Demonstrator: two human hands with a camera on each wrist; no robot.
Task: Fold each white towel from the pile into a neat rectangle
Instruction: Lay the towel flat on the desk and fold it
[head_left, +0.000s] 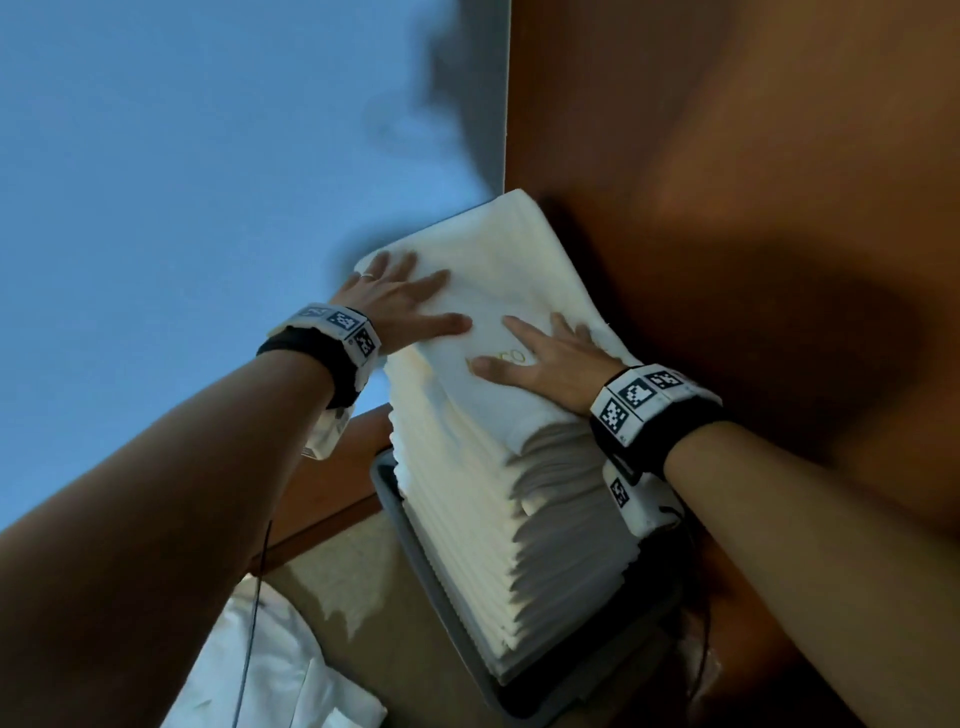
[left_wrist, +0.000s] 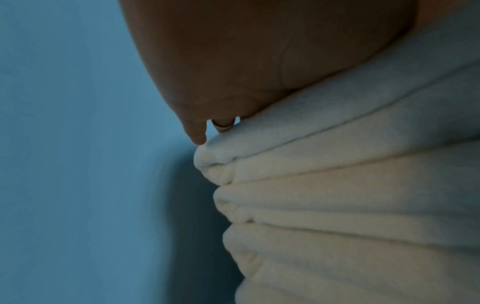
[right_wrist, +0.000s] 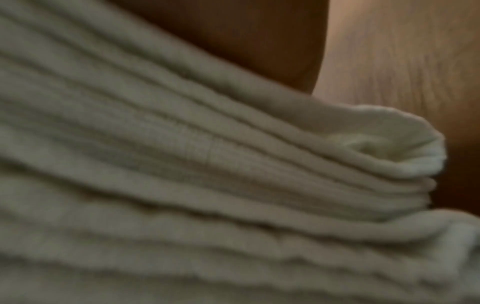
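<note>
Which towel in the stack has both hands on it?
The top towel, with the gold lettering: left hand and right hand press flat on it. The towels below show only folded edges.

Both hands flat on the top folded towel (head_left: 493, 270): left hand (head_left: 400, 301), right hand (head_left: 550, 358). Tall stack (head_left: 519, 519) sits in a grey tray (head_left: 415, 535), I think, mid-frame.

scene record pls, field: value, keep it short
left hand: flat, fingers spread, presses top towel
right hand: flat, presses same towel near its gold lettering
top towel: folded rectangle, on top of stack
towel stack: tall, white, folded, in grey bin
grey bin: beside brown wooden panel
loose white cloth: lower left, unfolded
</note>
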